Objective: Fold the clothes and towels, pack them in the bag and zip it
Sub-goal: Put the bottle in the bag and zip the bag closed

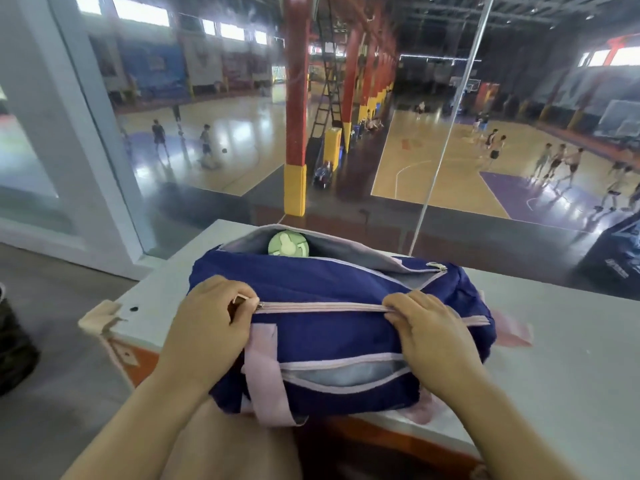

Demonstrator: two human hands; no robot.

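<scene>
Pinching the zip pull [239,300] between thumb and curled fingers, the left hand [211,323] sits at one end of the top zip [322,307] of the bag [329,330]. The right hand [429,327], fingers curled, grips the fabric at the zip's other end. Between the two grips the zip lies closed. Beyond the hands a second compartment gapes, with a round green thing [288,248] inside. Nearer than the grips a front pocket [346,374] stands open, and a pink strap [266,375] runs just beside the left hand. The bag rests on a grey table [554,358].
</scene>
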